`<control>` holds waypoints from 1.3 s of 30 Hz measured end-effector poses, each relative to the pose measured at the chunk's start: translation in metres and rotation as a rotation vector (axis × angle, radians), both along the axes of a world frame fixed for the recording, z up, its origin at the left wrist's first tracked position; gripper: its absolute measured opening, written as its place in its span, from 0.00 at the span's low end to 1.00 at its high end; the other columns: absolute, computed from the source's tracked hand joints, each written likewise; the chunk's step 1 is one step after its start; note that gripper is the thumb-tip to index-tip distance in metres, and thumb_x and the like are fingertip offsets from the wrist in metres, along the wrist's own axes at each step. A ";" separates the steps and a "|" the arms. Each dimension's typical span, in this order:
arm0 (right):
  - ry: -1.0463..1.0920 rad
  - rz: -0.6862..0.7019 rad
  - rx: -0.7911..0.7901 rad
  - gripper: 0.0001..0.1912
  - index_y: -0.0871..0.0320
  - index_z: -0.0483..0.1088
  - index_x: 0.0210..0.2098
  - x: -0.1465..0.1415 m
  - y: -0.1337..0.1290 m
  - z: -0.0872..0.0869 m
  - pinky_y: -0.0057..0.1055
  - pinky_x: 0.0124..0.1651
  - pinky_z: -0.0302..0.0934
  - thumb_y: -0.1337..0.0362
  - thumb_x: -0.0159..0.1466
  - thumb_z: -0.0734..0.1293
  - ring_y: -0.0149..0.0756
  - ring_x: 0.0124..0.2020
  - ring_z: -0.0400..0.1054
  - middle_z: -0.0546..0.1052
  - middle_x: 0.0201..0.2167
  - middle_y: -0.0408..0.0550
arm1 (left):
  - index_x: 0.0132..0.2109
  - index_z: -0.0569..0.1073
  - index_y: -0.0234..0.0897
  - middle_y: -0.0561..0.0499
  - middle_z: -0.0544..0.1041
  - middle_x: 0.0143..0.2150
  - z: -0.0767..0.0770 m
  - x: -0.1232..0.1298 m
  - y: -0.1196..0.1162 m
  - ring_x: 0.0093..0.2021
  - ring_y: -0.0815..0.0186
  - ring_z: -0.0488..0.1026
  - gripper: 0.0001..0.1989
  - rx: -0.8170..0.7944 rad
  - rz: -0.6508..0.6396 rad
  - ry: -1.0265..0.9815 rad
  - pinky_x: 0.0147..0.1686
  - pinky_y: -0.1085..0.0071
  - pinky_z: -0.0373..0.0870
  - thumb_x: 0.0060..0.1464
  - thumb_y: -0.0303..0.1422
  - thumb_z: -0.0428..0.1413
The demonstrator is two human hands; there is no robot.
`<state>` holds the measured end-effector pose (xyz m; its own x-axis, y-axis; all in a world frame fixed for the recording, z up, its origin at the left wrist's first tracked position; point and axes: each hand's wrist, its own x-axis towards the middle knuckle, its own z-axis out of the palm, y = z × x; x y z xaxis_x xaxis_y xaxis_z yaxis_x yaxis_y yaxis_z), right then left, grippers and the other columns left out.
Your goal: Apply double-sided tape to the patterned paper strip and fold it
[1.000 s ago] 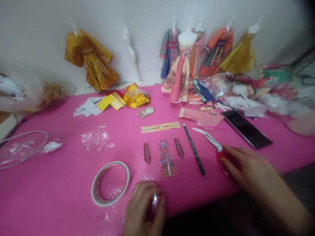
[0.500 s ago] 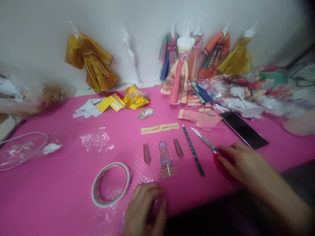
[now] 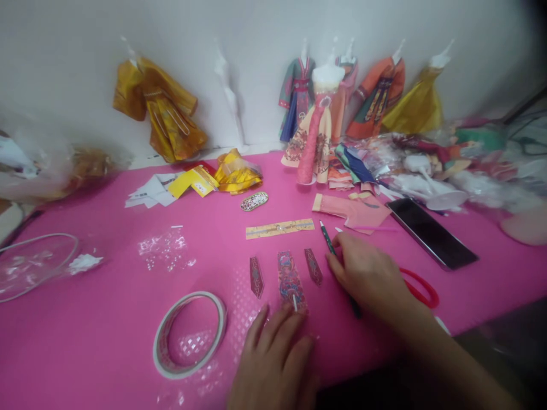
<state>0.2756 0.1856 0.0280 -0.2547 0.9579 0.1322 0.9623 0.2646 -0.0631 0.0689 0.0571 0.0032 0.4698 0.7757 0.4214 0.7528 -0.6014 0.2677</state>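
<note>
My right hand [image 3: 367,270] is closed on a dark pencil [image 3: 327,235] that lies on the pink table [image 3: 106,319]. Beside that hand are the red handles of the scissors [image 3: 421,287]; the blades are mostly hidden under it. My left hand [image 3: 276,353] rests with fingers spread, its fingertips at the lower end of a patterned fabric strip [image 3: 289,276]. Small maroon pointed pieces lie on either side, one left [image 3: 256,276] and one right [image 3: 313,266]. Above them is a yellow band [image 3: 280,229].
A tape roll [image 3: 160,341] lies at the left front, below a clear bag of beads [image 3: 166,250]. A phone [image 3: 433,233] and pink garment [image 3: 367,212] are at the right. Dressed doll forms, such as a gold-robed one [image 3: 160,108], line the wall.
My right hand has moved left from the scissors to the pencil. My left hand has moved up and right to the patterned strip, its fingers more spread. The view has shifted slightly.
</note>
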 end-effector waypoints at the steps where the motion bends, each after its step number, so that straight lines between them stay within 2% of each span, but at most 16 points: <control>1: -0.014 -0.020 -0.008 0.06 0.60 0.69 0.39 -0.003 0.002 0.000 0.33 0.26 0.46 0.64 0.69 0.62 0.44 0.30 0.74 0.78 0.31 0.51 | 0.51 0.73 0.39 0.44 0.81 0.57 -0.002 0.001 0.002 0.55 0.47 0.78 0.14 0.002 -0.016 0.027 0.51 0.43 0.77 0.58 0.30 0.57; 4: -0.013 -0.039 -0.028 0.06 0.61 0.69 0.42 -0.011 0.005 0.000 0.33 0.26 0.46 0.68 0.69 0.61 0.43 0.32 0.74 0.79 0.34 0.53 | 0.50 0.75 0.39 0.43 0.82 0.55 -0.005 0.001 0.010 0.53 0.47 0.80 0.13 0.058 -0.043 0.085 0.48 0.46 0.80 0.60 0.38 0.59; 8: 0.011 -0.024 -0.037 0.10 0.62 0.69 0.46 -0.012 0.007 -0.003 0.32 0.28 0.50 0.73 0.68 0.60 0.43 0.35 0.75 0.80 0.37 0.54 | 0.48 0.76 0.39 0.45 0.84 0.51 -0.012 -0.003 0.014 0.48 0.49 0.82 0.16 0.144 -0.067 0.159 0.42 0.53 0.82 0.62 0.45 0.58; 10: 0.017 -0.026 -0.045 0.10 0.61 0.70 0.45 -0.008 0.007 -0.004 0.32 0.28 0.52 0.73 0.68 0.60 0.44 0.34 0.75 0.80 0.37 0.53 | 0.51 0.76 0.40 0.45 0.82 0.54 -0.019 -0.006 0.013 0.51 0.50 0.81 0.16 0.166 -0.096 0.195 0.45 0.53 0.81 0.64 0.45 0.56; 13: 0.131 0.004 0.020 0.14 0.60 0.72 0.50 -0.002 0.006 0.001 0.35 0.30 0.56 0.71 0.67 0.60 0.46 0.34 0.75 0.80 0.38 0.53 | 0.53 0.76 0.41 0.45 0.80 0.57 -0.031 -0.009 0.009 0.56 0.54 0.78 0.12 0.206 -0.077 0.200 0.58 0.55 0.72 0.69 0.39 0.52; 15: 0.305 0.072 0.108 0.16 0.58 0.73 0.52 0.001 0.002 0.007 0.37 0.33 0.60 0.70 0.68 0.60 0.46 0.35 0.74 0.79 0.38 0.52 | 0.51 0.76 0.41 0.45 0.80 0.57 -0.035 -0.008 0.007 0.59 0.58 0.75 0.10 0.221 -0.032 0.175 0.67 0.54 0.59 0.70 0.34 0.51; 18: 0.675 0.183 0.168 0.15 0.54 0.75 0.49 -0.001 -0.010 0.014 0.36 0.39 0.63 0.70 0.70 0.60 0.40 0.38 0.72 0.77 0.38 0.48 | 0.50 0.76 0.40 0.46 0.80 0.56 -0.034 -0.006 0.007 0.60 0.60 0.75 0.11 0.212 -0.017 0.147 0.73 0.54 0.43 0.71 0.33 0.49; 20: 0.962 0.174 0.140 0.15 0.49 0.76 0.48 -0.005 -0.019 0.014 0.33 0.42 0.63 0.70 0.71 0.60 0.37 0.40 0.71 0.76 0.39 0.45 | 0.49 0.76 0.40 0.48 0.81 0.55 -0.030 -0.005 0.008 0.58 0.62 0.76 0.13 0.209 -0.010 0.135 0.73 0.57 0.40 0.72 0.33 0.47; 23: 1.352 0.076 -0.015 0.16 0.44 0.74 0.52 -0.012 -0.032 0.008 0.30 0.39 0.65 0.69 0.71 0.63 0.35 0.40 0.71 0.76 0.38 0.43 | 0.47 0.76 0.41 0.51 0.83 0.52 -0.024 -0.004 0.011 0.54 0.64 0.78 0.15 0.216 0.011 0.131 0.73 0.59 0.39 0.73 0.33 0.44; 26: 1.566 0.042 -0.162 0.17 0.43 0.74 0.52 -0.020 -0.037 0.001 0.28 0.35 0.67 0.67 0.67 0.69 0.33 0.34 0.71 0.76 0.35 0.40 | 0.46 0.77 0.42 0.52 0.83 0.52 -0.022 -0.004 0.012 0.54 0.65 0.78 0.17 0.223 0.015 0.134 0.73 0.59 0.38 0.73 0.34 0.43; 29: 1.569 0.057 -0.132 0.12 0.45 0.76 0.49 -0.026 -0.037 -0.002 0.26 0.34 0.68 0.65 0.67 0.71 0.31 0.31 0.71 0.76 0.31 0.40 | 0.47 0.77 0.42 0.51 0.82 0.54 -0.024 -0.004 0.010 0.57 0.64 0.76 0.13 0.223 0.018 0.149 0.73 0.57 0.45 0.72 0.34 0.46; 33: 1.488 0.098 -0.099 0.08 0.48 0.76 0.46 -0.029 -0.037 -0.005 0.24 0.32 0.68 0.64 0.72 0.65 0.29 0.28 0.70 0.75 0.26 0.39 | 0.49 0.76 0.43 0.50 0.80 0.56 -0.027 -0.005 0.005 0.59 0.62 0.75 0.11 0.203 0.025 0.175 0.68 0.56 0.60 0.71 0.35 0.49; 35: 1.474 0.124 -0.126 0.08 0.48 0.74 0.44 -0.029 -0.038 -0.007 0.23 0.31 0.67 0.65 0.73 0.63 0.28 0.26 0.69 0.74 0.25 0.38 | 0.49 0.76 0.43 0.50 0.80 0.56 -0.027 -0.005 0.004 0.59 0.61 0.75 0.11 0.196 0.037 0.169 0.66 0.56 0.63 0.71 0.36 0.49; 37: 1.456 0.126 -0.152 0.06 0.49 0.71 0.41 -0.030 -0.039 -0.010 0.22 0.29 0.65 0.66 0.72 0.63 0.28 0.24 0.67 0.72 0.24 0.36 | 0.48 0.76 0.43 0.51 0.81 0.55 -0.025 -0.005 0.005 0.58 0.63 0.76 0.11 0.195 0.045 0.154 0.68 0.57 0.60 0.71 0.35 0.49; 39: 1.422 0.089 -0.170 0.05 0.51 0.68 0.37 -0.031 -0.039 -0.012 0.21 0.28 0.64 0.66 0.71 0.64 0.28 0.24 0.65 0.70 0.25 0.37 | 0.47 0.76 0.44 0.53 0.82 0.54 -0.021 -0.004 0.007 0.57 0.64 0.76 0.12 0.193 0.048 0.138 0.72 0.58 0.50 0.72 0.35 0.48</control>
<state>0.2443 0.1462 0.0161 -0.0645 0.9760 0.2082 0.0377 0.2108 -0.9768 0.0649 0.0643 -0.0182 0.4983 0.7097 0.4980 0.8030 -0.5944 0.0436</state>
